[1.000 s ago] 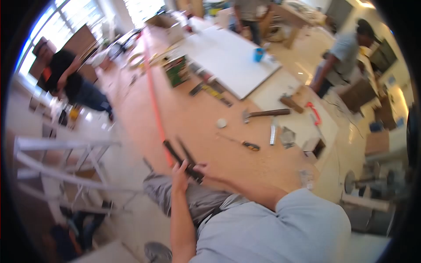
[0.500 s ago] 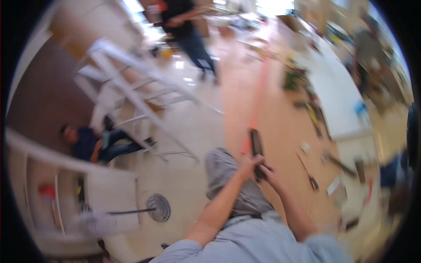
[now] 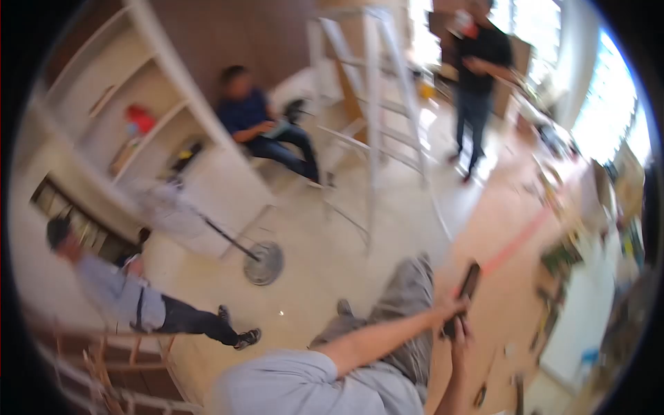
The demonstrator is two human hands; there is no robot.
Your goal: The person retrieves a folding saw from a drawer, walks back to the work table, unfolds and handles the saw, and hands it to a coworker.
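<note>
In the head view, the left hand (image 3: 451,310) and right hand (image 3: 460,335) curl their fingers around the black tool (image 3: 470,279), near the board's (image 3: 494,304) edge; blur hides exact fingertip placement. A red strip (image 3: 517,242) crosses the board beyond it. A screwdriver (image 3: 481,394) lies nearby.

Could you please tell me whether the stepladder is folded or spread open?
Spread open: the stepladder stands upright on the floor, its legs meeting near the top and splaying apart below.
</note>
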